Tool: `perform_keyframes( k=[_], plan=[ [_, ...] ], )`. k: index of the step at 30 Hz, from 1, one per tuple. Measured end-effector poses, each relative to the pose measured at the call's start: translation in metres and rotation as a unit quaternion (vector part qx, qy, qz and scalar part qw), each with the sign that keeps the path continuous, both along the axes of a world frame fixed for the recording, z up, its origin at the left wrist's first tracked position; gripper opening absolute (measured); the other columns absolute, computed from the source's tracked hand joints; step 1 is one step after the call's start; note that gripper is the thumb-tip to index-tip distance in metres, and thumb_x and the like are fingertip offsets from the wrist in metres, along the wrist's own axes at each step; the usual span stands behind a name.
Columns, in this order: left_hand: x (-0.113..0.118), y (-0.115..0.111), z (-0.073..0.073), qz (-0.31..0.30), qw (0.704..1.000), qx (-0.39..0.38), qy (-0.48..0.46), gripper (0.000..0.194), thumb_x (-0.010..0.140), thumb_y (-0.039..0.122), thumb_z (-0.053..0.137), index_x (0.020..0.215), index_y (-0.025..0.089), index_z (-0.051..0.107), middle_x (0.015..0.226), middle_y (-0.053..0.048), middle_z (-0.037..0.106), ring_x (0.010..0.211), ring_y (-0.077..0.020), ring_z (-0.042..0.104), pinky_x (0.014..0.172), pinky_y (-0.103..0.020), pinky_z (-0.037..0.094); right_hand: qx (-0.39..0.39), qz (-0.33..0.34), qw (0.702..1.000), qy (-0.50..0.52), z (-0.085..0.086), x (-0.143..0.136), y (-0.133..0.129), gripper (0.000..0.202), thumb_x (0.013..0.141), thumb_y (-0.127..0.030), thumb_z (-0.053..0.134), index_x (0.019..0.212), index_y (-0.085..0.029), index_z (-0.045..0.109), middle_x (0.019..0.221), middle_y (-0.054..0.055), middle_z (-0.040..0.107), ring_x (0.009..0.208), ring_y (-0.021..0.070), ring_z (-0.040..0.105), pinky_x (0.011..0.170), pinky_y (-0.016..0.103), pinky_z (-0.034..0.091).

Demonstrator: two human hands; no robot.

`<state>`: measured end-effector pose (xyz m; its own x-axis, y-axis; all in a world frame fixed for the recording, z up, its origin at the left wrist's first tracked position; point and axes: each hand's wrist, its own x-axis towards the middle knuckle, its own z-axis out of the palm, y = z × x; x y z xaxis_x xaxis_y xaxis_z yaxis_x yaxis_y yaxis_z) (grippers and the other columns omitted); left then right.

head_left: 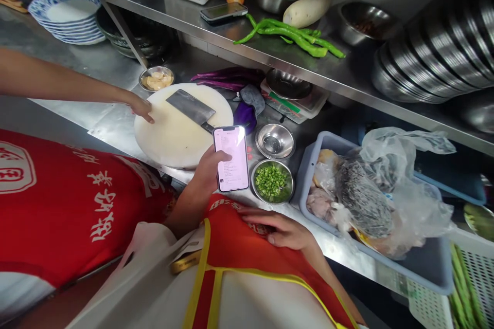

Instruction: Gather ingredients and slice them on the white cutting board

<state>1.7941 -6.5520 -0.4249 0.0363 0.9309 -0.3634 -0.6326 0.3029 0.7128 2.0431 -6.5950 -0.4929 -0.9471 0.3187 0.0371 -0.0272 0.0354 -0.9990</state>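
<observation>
My left hand (210,167) holds a lit phone (231,158) upright over the counter's front edge, screen with text facing me. Against my red and yellow apron (239,247) my right hand (283,230) lies flat, fingers spread, holding nothing. Just beyond the phone is a round white cutting board (170,136) with a cleaver (191,109) lying on it. A co-worker's hand (141,108) touches the board's left edge. To the right of the phone stands a small steel bowl of chopped green vegetable (272,181).
An empty steel bowl (275,140), purple eggplants (231,78), a scale (293,93) and a bowl of pale pieces (156,80) sit behind. A blue tray (432,262) holds bagged food. The shelf carries green peppers (293,36), another phone (224,11), plates (65,13) and stacked bowls (443,56).
</observation>
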Motion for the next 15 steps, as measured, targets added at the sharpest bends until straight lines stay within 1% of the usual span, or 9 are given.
perform_keyframes(
  k=[4, 7, 9, 12, 15],
  plan=[
    [0.0004, 0.0003, -0.0007, 0.014, 1.000, -0.019, -0.009, 0.066, 0.059, 0.023, 0.069, 0.123, 0.008, 0.064, 0.099, -0.016, 0.078, 0.088, -0.0319, 0.074, 0.080, -0.042, 0.058, 0.025, 0.013, 1.000, 0.014, 0.0073, -0.0033, 0.0020, 0.062, 0.098, -0.048, 0.055, 0.155, -0.024, 0.047, 0.163, 0.015, 0.040, 0.152, 0.0275, 0.037, 0.125, 0.044, 0.027],
    [0.0011, 0.0004, 0.0011, 0.022, 1.000, -0.012, 0.000, 0.064, 0.056, 0.021, 0.069, 0.119, 0.007, 0.066, 0.098, -0.016, 0.078, 0.087, -0.0329, 0.074, 0.080, -0.043, 0.058, 0.022, 0.008, 1.000, -0.002, 0.0094, -0.0035, 0.0025, 0.060, 0.099, -0.049, 0.055, 0.153, -0.023, 0.049, 0.162, 0.014, 0.041, 0.152, 0.0271, 0.038, 0.124, 0.042, 0.028],
    [0.0016, -0.0001, 0.0033, 0.015, 1.000, -0.005, 0.000, 0.063, 0.054, 0.019, 0.069, 0.116, 0.009, 0.066, 0.097, -0.015, 0.078, 0.087, -0.0330, 0.074, 0.080, -0.043, 0.058, 0.016, 0.004, 1.000, -0.002, 0.0088, -0.0032, 0.0025, 0.060, 0.099, -0.049, 0.055, 0.153, -0.023, 0.050, 0.162, 0.014, 0.042, 0.151, 0.0271, 0.038, 0.124, 0.042, 0.028],
    [0.0017, -0.0013, 0.0057, 0.008, 1.000, -0.003, -0.001, 0.061, 0.053, 0.018, 0.068, 0.114, 0.011, 0.067, 0.096, -0.013, 0.079, 0.087, -0.0323, 0.074, 0.080, -0.043, 0.058, 0.013, 0.004, 1.000, 0.011, 0.0049, -0.0030, 0.0024, 0.060, 0.098, -0.049, 0.057, 0.153, -0.026, 0.050, 0.162, 0.013, 0.042, 0.151, 0.0273, 0.038, 0.124, 0.046, 0.028],
    [0.0008, -0.0016, 0.0050, 0.009, 1.000, -0.001, -0.007, 0.062, 0.054, 0.019, 0.070, 0.115, 0.009, 0.066, 0.097, -0.015, 0.078, 0.088, -0.0334, 0.074, 0.082, -0.044, 0.058, 0.015, 0.001, 1.000, 0.011, -0.0006, -0.0029, 0.0028, 0.061, 0.097, -0.051, 0.058, 0.152, -0.027, 0.050, 0.162, 0.013, 0.042, 0.151, 0.0275, 0.039, 0.125, 0.047, 0.028]
  ],
)
